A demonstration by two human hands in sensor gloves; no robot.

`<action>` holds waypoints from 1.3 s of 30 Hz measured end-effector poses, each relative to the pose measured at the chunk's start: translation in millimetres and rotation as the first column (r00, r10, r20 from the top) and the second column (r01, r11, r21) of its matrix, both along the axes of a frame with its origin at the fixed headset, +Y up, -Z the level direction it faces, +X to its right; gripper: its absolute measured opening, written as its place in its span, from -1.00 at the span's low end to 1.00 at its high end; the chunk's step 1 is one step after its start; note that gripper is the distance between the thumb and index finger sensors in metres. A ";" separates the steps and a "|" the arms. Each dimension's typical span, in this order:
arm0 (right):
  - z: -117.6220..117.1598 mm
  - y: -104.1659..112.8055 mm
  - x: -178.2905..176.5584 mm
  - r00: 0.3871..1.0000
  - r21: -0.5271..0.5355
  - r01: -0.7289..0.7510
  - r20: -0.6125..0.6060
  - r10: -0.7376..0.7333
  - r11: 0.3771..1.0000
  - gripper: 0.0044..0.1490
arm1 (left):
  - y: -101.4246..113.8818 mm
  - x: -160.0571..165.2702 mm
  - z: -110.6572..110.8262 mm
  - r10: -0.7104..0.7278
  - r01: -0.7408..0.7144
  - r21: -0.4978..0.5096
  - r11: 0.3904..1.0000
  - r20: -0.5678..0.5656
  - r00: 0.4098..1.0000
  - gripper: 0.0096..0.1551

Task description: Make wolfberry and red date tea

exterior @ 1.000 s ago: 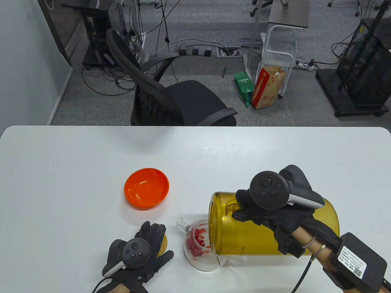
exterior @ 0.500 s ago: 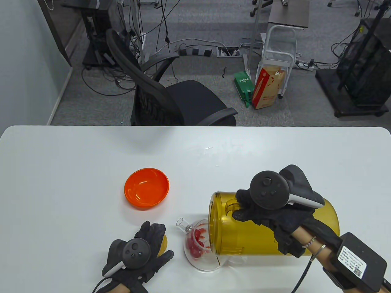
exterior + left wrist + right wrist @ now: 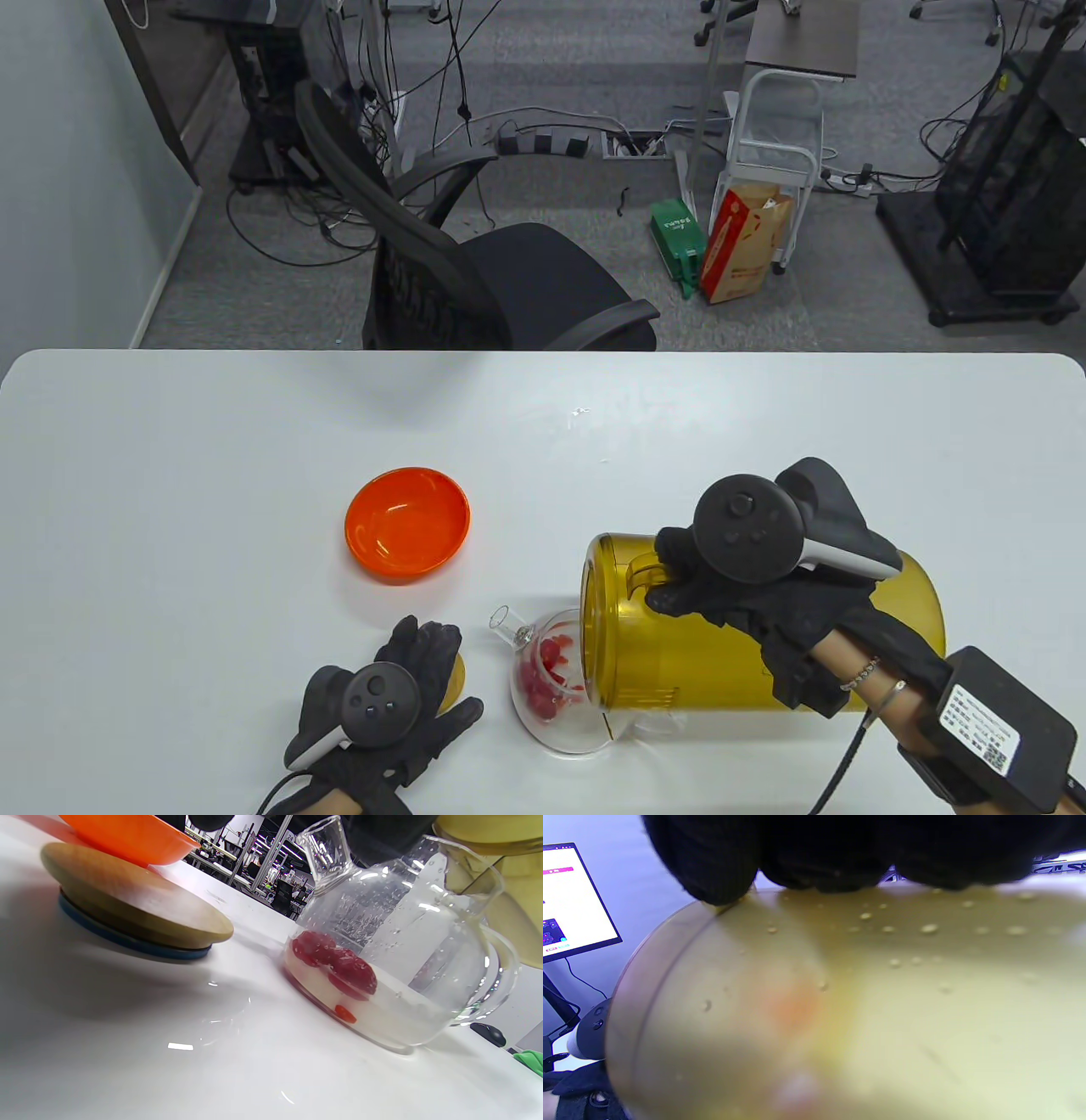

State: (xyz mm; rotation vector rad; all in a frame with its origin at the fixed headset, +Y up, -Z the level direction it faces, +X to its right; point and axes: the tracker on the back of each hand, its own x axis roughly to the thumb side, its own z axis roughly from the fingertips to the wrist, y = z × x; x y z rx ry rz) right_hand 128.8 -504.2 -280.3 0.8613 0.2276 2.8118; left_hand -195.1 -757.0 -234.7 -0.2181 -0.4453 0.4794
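A clear glass teapot (image 3: 556, 683) stands near the table's front edge; it holds red dates, a wolfberry and some water (image 3: 339, 971). My right hand (image 3: 721, 586) grips the handle of a yellow translucent pitcher (image 3: 679, 645), tipped on its side with its mouth over the teapot's opening. The pitcher wall fills the right wrist view (image 3: 861, 1005). My left hand (image 3: 399, 705) rests flat on the table left of the teapot, fingers spread, partly over a round wooden lid (image 3: 454, 675). The lid also shows in the left wrist view (image 3: 127, 908).
An empty orange bowl (image 3: 407, 524) sits behind my left hand, also in the left wrist view (image 3: 127, 838). A black office chair (image 3: 475, 280) stands beyond the table's far edge. The white table (image 3: 212, 441) extends far to the left and back.
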 end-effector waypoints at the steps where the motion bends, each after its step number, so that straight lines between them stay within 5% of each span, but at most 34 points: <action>1: -0.1 0.2 -0.5 1.000 0.000 -0.002 0.000 0.002 1.000 -0.48 | -0.1 0.1 0.0 0.000 0.000 -0.001 1.000 0.001 1.000 -0.03; 39: -1.1 1.4 -5.6 1.000 0.000 -0.027 0.000 0.027 1.000 -0.48 | 0.5 0.3 0.2 0.001 -0.001 0.001 1.000 0.002 1.000 -0.03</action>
